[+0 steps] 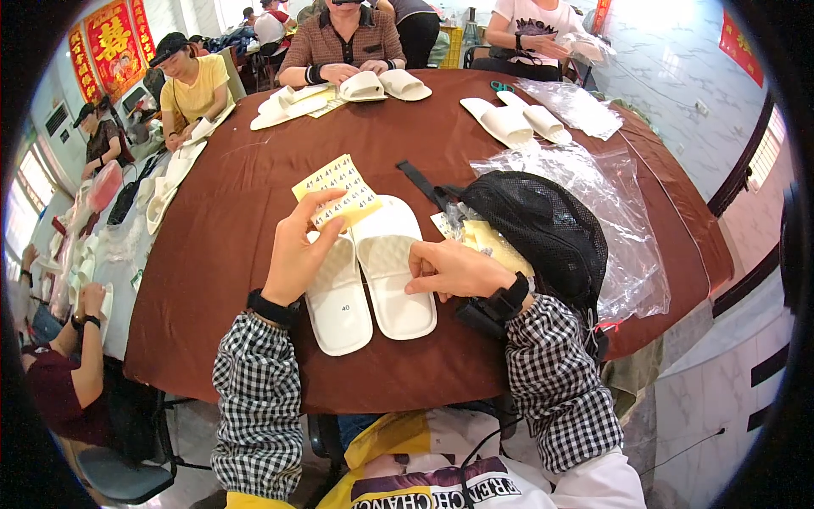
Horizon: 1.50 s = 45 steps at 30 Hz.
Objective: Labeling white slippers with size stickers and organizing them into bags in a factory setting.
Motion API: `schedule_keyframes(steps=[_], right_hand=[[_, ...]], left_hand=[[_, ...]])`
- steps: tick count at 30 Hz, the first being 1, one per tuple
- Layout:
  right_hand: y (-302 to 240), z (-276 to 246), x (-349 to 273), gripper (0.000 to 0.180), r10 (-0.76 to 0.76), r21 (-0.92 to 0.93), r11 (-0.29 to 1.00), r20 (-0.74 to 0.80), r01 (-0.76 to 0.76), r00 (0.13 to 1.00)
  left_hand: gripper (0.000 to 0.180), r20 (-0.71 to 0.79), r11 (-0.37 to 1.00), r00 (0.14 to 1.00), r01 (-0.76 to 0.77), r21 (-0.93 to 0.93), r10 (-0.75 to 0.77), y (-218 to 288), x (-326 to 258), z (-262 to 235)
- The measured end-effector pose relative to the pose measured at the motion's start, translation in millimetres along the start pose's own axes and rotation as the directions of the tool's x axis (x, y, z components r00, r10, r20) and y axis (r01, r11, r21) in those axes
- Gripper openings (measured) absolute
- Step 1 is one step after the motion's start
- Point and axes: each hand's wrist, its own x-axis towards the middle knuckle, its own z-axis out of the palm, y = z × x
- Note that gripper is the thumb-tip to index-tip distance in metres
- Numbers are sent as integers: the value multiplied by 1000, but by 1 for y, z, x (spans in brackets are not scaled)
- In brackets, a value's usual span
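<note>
Slippers make up your pair at the middle of the frame, lying side by side on the brown bench point(212, 254), soles down with toe straps toward the top. Your left hand point(297, 250) pinches a yellow label sheet point(339, 188) between thumb and fingers, above the straps; plenty of labels remain on it. Your right hand point(458, 270) hangs over the right slipper point(404, 316), fingers curled and thumb near the fingertips; whether it grips a label, you cannot tell from this view. As for progress, the left slipper point(335, 329) already carries a small dark number near its heel, while the right one shows none on the part in sight, so this pair looks roughly half done. Another white pair point(507, 125) sits at the upper right of the frame, beside clear plastic point(581, 109); its heel marks, if any, are too small to make out
</note>
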Motion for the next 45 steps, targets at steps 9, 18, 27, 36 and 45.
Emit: schedule_keyframes(steps=[9,18,27,36,45], right_hand=[[-1,0,1,26,30,17,999,-21,-30,999],[0,1,2,31,-8,-22,1000,-58,7,998],[2,3,2,23,-28,-33,999,-40,27,999],[-15,2,0,16,-129,144,969,-399,200,908],[-15,8,12,29,-187,242,855,-680,458,709]], left_hand=[[33,-9,1000,1000,14,-11,-14,2,0,0],[35,8,999,1000,17,-45,-17,-1,0,0],[33,-60,999,998,-13,-35,11,1,0,4],[44,93,998,994,-60,19,58,15,-5,5],[42,174,995,982,-84,57,73,25,-8,10]])
